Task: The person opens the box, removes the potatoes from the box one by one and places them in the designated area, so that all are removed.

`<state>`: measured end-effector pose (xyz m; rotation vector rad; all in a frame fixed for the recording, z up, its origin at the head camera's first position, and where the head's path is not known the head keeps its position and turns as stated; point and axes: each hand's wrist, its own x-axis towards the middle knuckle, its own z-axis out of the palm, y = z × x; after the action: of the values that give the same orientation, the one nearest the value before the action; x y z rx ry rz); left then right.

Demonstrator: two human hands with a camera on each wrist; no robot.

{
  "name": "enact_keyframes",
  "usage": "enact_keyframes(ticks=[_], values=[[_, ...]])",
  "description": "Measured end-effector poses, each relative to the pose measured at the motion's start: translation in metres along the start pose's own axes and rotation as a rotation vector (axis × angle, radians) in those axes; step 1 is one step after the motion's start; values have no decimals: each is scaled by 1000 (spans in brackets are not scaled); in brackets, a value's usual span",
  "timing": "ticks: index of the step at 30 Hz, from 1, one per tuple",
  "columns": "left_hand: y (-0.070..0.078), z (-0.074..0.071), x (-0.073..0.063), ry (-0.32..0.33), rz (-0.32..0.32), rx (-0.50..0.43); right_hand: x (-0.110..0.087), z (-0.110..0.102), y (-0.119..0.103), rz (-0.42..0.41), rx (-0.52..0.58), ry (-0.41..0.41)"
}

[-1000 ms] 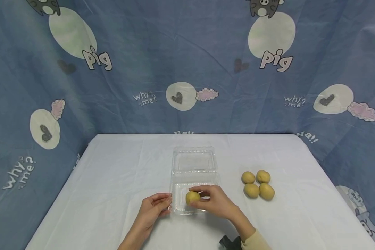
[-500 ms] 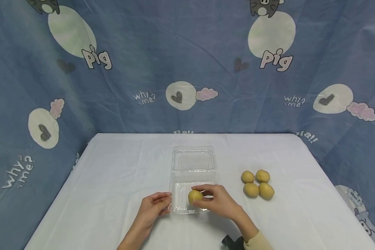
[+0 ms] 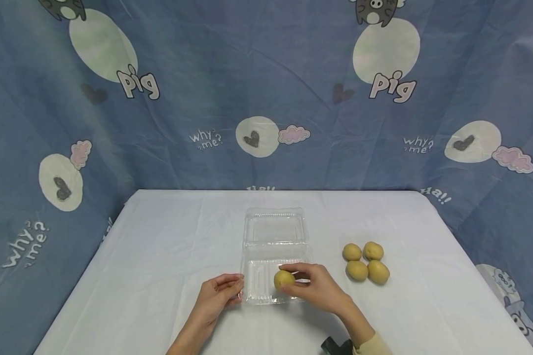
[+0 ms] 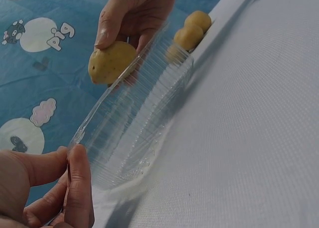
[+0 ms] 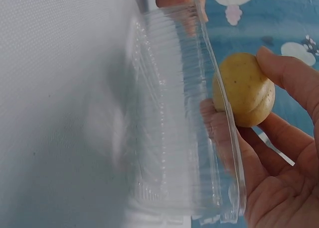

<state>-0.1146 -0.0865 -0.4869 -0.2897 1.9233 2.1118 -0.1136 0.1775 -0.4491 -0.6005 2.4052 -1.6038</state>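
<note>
A clear plastic clamshell box (image 3: 259, 286) lies with its lid (image 3: 275, 229) folded back, away from me. My left hand (image 3: 217, 298) pinches the left rim of its base between thumb and fingers. Over the right half of the base, my right hand (image 3: 317, 288) holds a small yellow potato (image 3: 284, 280) by thumb and fingertips. In the right wrist view the potato (image 5: 244, 91) sits at rim height, partly seen through the clear wall. The left wrist view shows the thumb on top of the potato (image 4: 112, 63).
Several more yellow potatoes (image 3: 357, 271) rest in a tight group on the white-covered table (image 3: 160, 266), right of the box. A dark device (image 3: 336, 346) sits at my right wrist beside the pale sleeve (image 3: 373, 346). A blue printed cloth (image 3: 266, 88) hangs behind the table.
My right hand has moved a little to the right over the box base, carrying the potato. My left hand stays at the left rim, and the other potatoes have not moved.
</note>
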Motion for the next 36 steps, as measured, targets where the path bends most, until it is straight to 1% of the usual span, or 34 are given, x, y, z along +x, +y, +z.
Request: enact_keyframes(ticks=[4,11,25,36], values=[[-1,1,0,15,-6,-5,-3,-3,1,10,12,8],[-2,1,1,10,-10,-10,-10,-8,4,41,47,28],[-1,1,0,20,-12,-1,-16,-15,5,22,67,41],[0,2,-1,17,-10,0,-19,-18,3,30,62,46]])
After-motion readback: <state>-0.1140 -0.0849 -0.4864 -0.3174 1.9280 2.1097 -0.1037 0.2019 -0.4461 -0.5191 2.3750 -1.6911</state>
